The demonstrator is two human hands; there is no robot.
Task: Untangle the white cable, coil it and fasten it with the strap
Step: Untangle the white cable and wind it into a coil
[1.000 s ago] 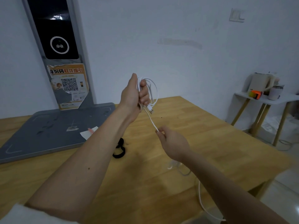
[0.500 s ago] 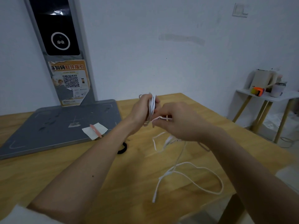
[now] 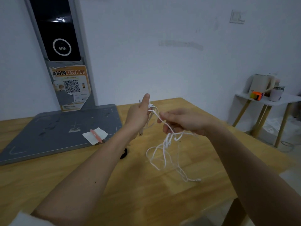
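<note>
Here, at centre frame above the light wooden table, the left hand grips a few gathered turns of the thin white cable, thumb raised upright. The right hand, just beside it, pinches a strand with curled fingers; loose tangled loops hang below it and the plug end trails on the tabletop at lower centre. A black strap lies on the table, partly hidden behind the left forearm. The table's right edge falls away at lower right, with open floor beyond. At left a grey flat base carries a white paper slip. On its post at upper left, an orange poster shows a QR code and Chinese characters too small to read surely.
</note>
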